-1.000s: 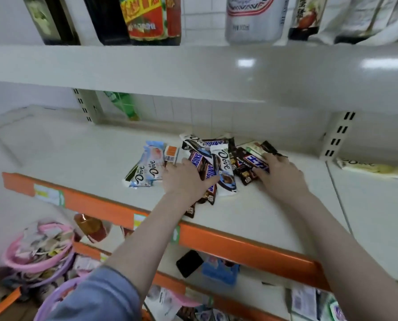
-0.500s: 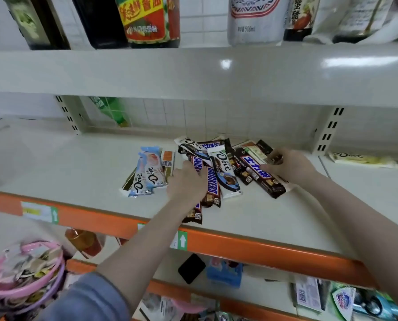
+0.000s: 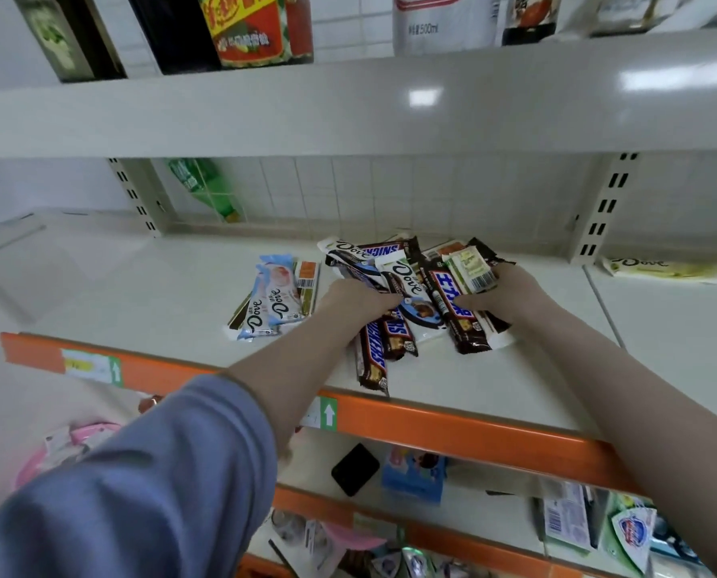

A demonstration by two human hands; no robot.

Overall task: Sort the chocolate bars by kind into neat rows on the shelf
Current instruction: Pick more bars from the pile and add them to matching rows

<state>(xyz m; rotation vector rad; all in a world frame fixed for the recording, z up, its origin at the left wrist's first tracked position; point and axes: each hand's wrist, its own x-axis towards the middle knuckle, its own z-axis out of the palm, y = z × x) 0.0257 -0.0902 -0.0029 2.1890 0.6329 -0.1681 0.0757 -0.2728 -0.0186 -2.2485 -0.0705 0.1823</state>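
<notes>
A mixed pile of chocolate bars lies mid-shelf on the white shelf (image 3: 140, 294). It holds brown Snickers bars (image 3: 373, 352), a white-and-dark Dove bar (image 3: 407, 281) and a brown bar with blue-and-white lettering (image 3: 452, 306). Two light-blue Dove bars (image 3: 273, 302) lie side by side to the left, apart from the pile. My left hand (image 3: 357, 300) rests on the pile's left side, fingers curled against the Snickers bars. My right hand (image 3: 511, 294) is on the pile's right side, closed on a pale green bar (image 3: 471, 267) that is tilted up, thumb across the brown bar.
A yellow Dove bar (image 3: 665, 269) lies on the neighbouring shelf section at the right. An orange rail (image 3: 452, 423) edges the shelf front. Bottles (image 3: 256, 31) stand on the shelf above. A green bottle (image 3: 202, 189) shows behind the back grid. The shelf below holds small packets.
My right hand has closed around the pile's right side and tipped the pale green bar up. My left hand has slid slightly further into the pile. The camera has come closer.
</notes>
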